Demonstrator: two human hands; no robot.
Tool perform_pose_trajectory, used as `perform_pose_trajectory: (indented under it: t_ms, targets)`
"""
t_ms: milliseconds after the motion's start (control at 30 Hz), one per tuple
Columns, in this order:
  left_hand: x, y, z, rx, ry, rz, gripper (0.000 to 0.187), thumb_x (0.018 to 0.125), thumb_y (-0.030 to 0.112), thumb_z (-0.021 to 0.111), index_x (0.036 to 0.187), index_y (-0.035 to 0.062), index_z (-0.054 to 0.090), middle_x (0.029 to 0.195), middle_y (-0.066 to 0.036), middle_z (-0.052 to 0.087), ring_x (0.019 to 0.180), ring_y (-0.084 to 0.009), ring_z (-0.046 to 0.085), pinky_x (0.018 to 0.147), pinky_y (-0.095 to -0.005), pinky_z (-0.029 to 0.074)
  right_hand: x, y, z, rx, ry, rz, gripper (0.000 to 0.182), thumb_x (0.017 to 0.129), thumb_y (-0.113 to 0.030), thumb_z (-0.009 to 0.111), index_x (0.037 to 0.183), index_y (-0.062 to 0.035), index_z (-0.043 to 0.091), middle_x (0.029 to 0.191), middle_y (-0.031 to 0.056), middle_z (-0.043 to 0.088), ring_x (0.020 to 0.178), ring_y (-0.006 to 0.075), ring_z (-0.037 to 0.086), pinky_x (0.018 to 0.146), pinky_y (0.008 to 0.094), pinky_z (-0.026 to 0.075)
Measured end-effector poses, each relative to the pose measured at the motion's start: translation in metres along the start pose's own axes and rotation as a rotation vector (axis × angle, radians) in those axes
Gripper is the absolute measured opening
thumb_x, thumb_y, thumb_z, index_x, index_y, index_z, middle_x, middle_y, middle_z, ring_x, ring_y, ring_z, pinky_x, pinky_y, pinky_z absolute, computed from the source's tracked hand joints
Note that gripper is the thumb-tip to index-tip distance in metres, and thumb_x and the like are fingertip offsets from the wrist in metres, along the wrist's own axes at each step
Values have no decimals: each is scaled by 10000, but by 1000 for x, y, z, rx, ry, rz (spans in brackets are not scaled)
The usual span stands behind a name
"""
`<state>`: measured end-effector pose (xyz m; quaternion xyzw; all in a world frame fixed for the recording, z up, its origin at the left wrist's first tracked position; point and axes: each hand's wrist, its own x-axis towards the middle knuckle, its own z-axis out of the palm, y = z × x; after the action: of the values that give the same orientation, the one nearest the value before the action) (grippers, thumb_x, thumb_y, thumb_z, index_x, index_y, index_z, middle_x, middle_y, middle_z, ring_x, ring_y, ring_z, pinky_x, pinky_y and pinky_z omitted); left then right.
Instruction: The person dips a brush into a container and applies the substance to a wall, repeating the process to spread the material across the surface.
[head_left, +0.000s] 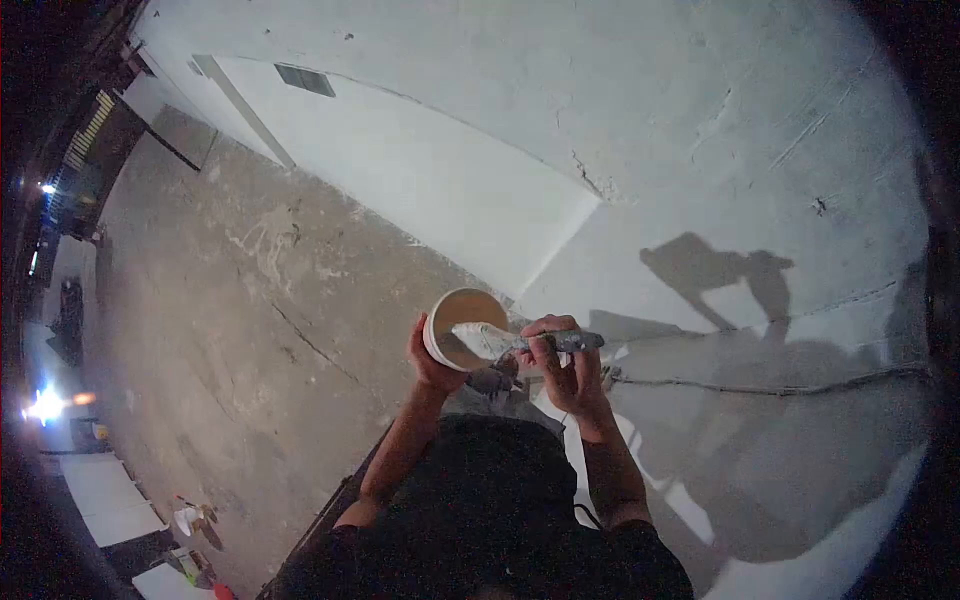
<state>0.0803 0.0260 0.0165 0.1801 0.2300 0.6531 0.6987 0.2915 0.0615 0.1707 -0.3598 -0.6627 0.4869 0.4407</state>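
Observation:
My left hand (432,366) is wrapped round the side of a small white tub (471,304) and holds it tilted in front of my body. Its inner wall looks tan. A paintbrush (580,342) is in my right hand (567,372), gripped by its dark handle with the fingers closed. The pale, paint-covered bristles point left, over and into the mouth of the tub. What lies at the bottom of the tub is partly hidden by the brush.
A pale wall (620,110) with cracks rises ahead and to my right, with my shadow on it. A cable-like line (760,388) runs along it. The stained concrete floor (240,330) stretches left. A bright lamp (46,405) and a white container (187,519) are at far left.

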Motion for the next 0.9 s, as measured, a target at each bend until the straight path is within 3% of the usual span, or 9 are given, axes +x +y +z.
perform_pose_trajectory:
  t_ms: [33,100,167,200,367,600,667,800,900]
  targets:
    - [-2,0,3,122,-109,75,813,943,680,430,1500,92,498,1495,-182,529,1346,-423,527,1105,-632,415,3,-3,-4,-7,-1,3,142,1039,-128,611,1116,-8,614,948,109,680,778,162,683,665,319,549]
    - [-3,-3,7,164,-184,200,812,942,683,432,1501,98,497,1494,-181,530,1349,-423,528,1103,-646,411,10,-9,-10,-292,-80,-323,183,978,-74,676,1143,-16,622,943,131,702,790,221,710,686,337,566]
    - [-1,1,8,-293,176,-164,798,948,678,429,1494,100,503,1496,-176,531,1355,-422,526,1102,-647,413,16,-11,-11,-359,-104,-373,240,936,-60,719,1156,-39,627,944,124,710,802,248,719,688,349,572]
    - [1,2,10,-297,171,-164,798,948,678,429,1494,100,503,1496,-176,531,1355,-422,526,1102,-647,413,19,-11,-12,-419,-131,-422,306,893,-46,762,1169,-61,632,946,118,719,814,276,728,690,362,579]
    - [3,1,12,-182,212,-146,742,968,645,417,1475,114,522,1491,-147,547,1350,-366,549,1105,-571,449,22,-2,-15,-457,-190,-420,404,829,-59,819,1183,-130,637,974,71,721,858,269,735,688,381,604]
    - [7,-2,0,-226,169,-135,715,984,627,394,1460,114,535,1438,-136,595,1315,-346,584,1090,-538,474,12,9,-13,-589,-204,-505,519,801,-76,834,1251,-175,596,1028,40,706,874,233,727,691,371,615]
    - [9,-2,-4,-384,186,-203,703,993,616,386,1462,113,529,1411,-133,615,1294,-343,601,1082,-518,487,12,11,-11,-585,-201,-507,517,802,-72,828,1251,-175,594,1035,38,705,872,232,726,686,375,612]
    - [9,-4,-8,-251,74,-149,696,995,608,388,1466,113,525,1394,-137,625,1280,-339,613,1077,-503,496,12,3,-8,-546,-209,-498,457,820,-59,804,1222,-164,612,1023,47,710,853,249,726,679,387,601]
    - [10,-3,5,-185,218,-70,701,994,608,388,1471,111,520,1390,-135,629,1268,-335,623,1072,-489,504,11,9,-14,-527,-175,-412,345,851,-59,783,1158,-137,647,986,70,715,824,271,726,679,388,593]
